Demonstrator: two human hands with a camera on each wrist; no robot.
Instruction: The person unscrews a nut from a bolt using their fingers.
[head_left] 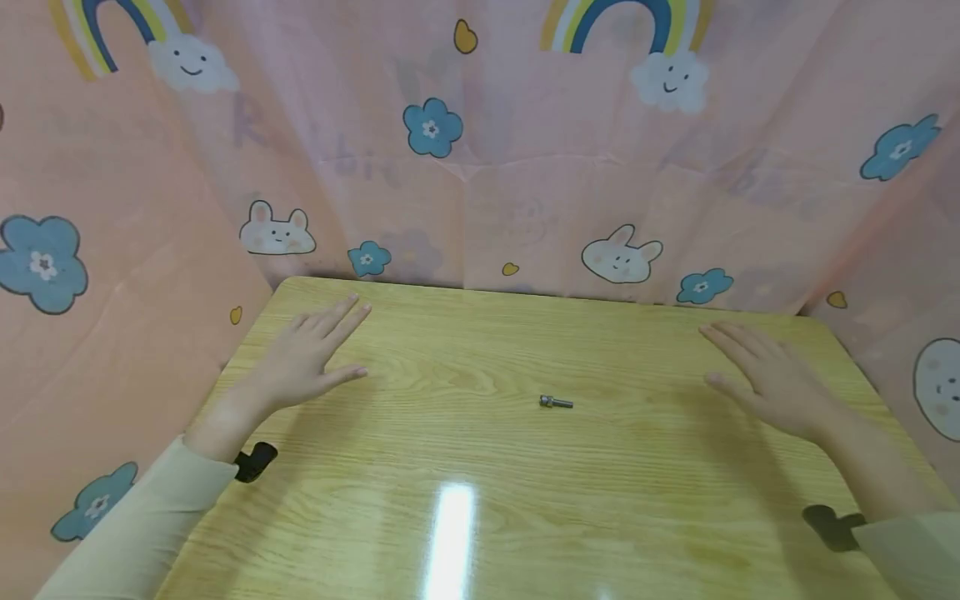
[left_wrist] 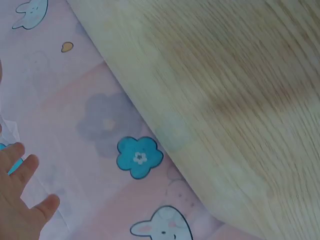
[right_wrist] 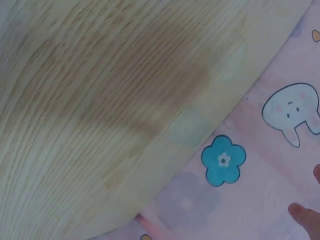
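On the wood-grain table [head_left: 465,433] lies a small metal bolt [head_left: 556,402], thick end to the left with what looks like a nut near it, thin shank to the right. My left hand [head_left: 311,354] is held over the left part of the table, fingers straight, thumb spread, holding nothing. Opposite it, my right hand [head_left: 776,379] hovers above the right part, also with extended fingers and nothing in them. Both hands are well apart from the bolt. Only some fingers [left_wrist: 22,172] show in the left wrist view, and fingertips [right_wrist: 306,219] in the right wrist view.
A pink curtain [head_left: 465,208] printed with rainbows, flowers and rabbits hangs behind the table and along both sides. Black wrist cameras sit at the left cuff [head_left: 257,462] and the right cuff [head_left: 832,527]. A bright light reflection falls on the near tabletop.
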